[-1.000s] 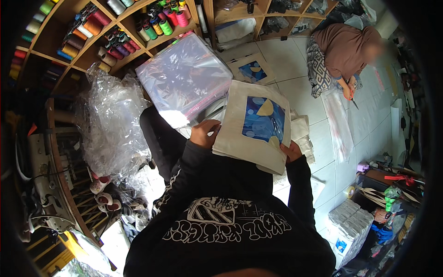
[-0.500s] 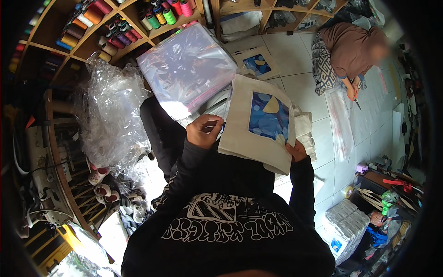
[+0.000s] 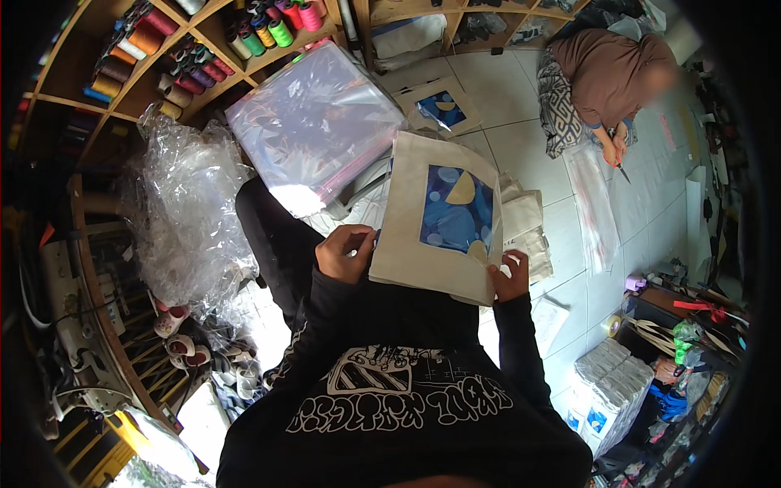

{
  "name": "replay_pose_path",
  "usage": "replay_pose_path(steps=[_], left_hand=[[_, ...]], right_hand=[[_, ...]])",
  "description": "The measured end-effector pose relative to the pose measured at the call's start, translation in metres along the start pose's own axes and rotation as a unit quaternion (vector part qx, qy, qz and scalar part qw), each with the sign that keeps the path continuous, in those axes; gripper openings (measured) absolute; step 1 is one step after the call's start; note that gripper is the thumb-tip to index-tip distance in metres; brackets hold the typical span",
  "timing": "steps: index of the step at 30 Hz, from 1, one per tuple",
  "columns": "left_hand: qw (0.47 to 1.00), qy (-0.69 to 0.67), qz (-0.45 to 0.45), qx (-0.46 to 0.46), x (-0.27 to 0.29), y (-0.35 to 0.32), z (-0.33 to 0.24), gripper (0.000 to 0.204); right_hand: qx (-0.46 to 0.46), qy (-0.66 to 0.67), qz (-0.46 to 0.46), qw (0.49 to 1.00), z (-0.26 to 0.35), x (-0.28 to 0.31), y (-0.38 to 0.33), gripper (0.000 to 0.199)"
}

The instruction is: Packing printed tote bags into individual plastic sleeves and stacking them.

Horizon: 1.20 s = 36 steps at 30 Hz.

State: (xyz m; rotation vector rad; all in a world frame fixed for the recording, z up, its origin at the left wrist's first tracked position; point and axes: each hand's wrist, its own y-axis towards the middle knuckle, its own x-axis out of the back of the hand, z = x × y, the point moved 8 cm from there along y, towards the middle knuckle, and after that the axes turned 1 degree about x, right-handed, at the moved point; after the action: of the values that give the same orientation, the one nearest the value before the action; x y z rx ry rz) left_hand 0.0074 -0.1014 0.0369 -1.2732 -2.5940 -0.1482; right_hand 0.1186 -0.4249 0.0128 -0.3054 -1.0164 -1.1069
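Cream cloth tote bag with blue printed panel [image 3: 443, 220] held flat above the lap, print up, likely for inspection. Left hand [image 3: 345, 254] fingers pinch its near-left edge; right hand [image 3: 511, 276] fingers grip the near-right corner. Clear plastic sleeve stack [image 3: 313, 122] lies far left on the floor.

Bright, even light; glare on plastic; fisheye edges dark, bent.

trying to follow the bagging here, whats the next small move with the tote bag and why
Probably slide the cream tote bag toward the stack of clear plastic sleeves just ahead. Both hands, left hand and right hand, grip its near edge, holding it flat and unsleeved.
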Motion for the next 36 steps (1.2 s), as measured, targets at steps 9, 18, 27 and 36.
replay_pose_path(steps=[9,18,27,36], left_hand=[[0.994,-0.062,0.062,0.062,-0.006,-0.001,0.025,0.012],[0.998,-0.017,0.059,0.034,-0.006,-0.003,0.006,0.011],[0.985,-0.164,0.053,-0.015,0.024,0.022,-0.087,0.011],[0.949,-0.203,0.239,-0.023,0.036,0.067,-0.178,0.020]], right_hand=[[-0.292,0.374,0.126,0.871,0.015,0.006,-0.020,0.025],[-0.149,0.084,0.073,0.983,0.021,0.013,-0.020,0.006],[-0.181,0.234,0.078,0.952,0.072,0.118,0.044,0.005],[-0.181,0.404,0.133,0.887,0.122,0.195,0.093,0.014]])
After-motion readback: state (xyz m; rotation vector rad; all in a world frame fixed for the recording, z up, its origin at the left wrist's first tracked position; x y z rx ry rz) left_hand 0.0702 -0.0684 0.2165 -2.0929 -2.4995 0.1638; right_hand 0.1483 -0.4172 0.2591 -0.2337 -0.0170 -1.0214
